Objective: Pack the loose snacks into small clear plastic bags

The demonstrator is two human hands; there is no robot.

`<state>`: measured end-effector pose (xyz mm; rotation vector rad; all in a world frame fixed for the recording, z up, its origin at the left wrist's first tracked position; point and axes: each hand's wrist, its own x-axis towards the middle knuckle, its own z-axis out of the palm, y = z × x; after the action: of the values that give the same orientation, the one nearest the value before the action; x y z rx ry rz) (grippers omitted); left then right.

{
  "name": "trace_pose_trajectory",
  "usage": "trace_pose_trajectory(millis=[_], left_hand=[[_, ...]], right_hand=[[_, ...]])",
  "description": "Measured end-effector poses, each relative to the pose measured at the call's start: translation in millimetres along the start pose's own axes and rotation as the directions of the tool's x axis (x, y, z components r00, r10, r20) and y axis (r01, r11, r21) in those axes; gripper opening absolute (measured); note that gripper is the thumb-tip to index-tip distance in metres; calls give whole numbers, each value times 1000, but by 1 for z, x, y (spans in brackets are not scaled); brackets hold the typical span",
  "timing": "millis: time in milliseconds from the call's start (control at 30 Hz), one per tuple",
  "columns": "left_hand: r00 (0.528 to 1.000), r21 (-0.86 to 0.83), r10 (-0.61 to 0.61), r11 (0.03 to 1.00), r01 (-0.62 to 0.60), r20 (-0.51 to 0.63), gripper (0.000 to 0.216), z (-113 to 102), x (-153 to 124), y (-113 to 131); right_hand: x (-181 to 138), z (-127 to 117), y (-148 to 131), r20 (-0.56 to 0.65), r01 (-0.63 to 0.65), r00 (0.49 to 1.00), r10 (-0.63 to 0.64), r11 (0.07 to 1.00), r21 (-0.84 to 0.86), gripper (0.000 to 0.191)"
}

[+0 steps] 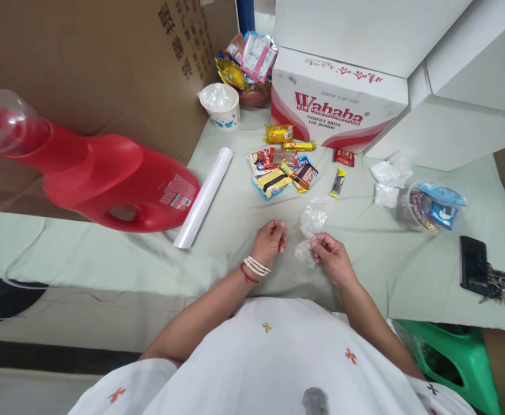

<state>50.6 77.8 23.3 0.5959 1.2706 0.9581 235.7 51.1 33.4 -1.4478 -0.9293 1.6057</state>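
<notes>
Clear plastic bag [314,218] sits just right of centre in the frame, crumpled, on the pale green cloth [412,271], lower end in the right hand [332,259]. Bag or loose film: can't tell.

Risks, my read. It looks thin and crinkled, so probably clings to itself or to fingers; a hard tug on one end could tear or stretch it. Only one hand has it, so the upper end is free and may flop or slide if pulled. That end lies just beside a small yellow packet [338,183]; a careless sweep up-left would likely shove that packet toward the snack pile [274,181] at upper centre. Clear on pale cloth is low contrast, so an edge is easy to miss. Clear tub [407,210] at right and phone [471,259] with keys [498,288] at lower right are well apart; low risk unless the right arm swings wide.

Pose. Right forearm enters from lower right, angled up-left; thumb and index pinch the bag's lower end, other fingers curled. Left forearm enters from lower left, angled up-right, bead bracelet [256,266] at the wrist. Left hand [270,241] is near the bag, not touching: fingers curled in, thumb against index. No held item shows; can't tell if something small is hidden.
</notes>
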Motion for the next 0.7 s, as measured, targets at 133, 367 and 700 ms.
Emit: trace_pose_trajectory(millis=[133,367,700], left_hand=[[954,102,-176,983,155,241,47,2,-15,5],[962,134,-12,991,-26,274,40,15,-18,-3],[892,569,382,689,-449,241,14,12,-26,-10]], right_hand=[[-1,-3,-2,22,50,998,-53,994,101,33],[-9,-10,3,66,194,981,-185,966,-174,26],[2,-3,-19,-133,183,968,-215,959,-217,32]])
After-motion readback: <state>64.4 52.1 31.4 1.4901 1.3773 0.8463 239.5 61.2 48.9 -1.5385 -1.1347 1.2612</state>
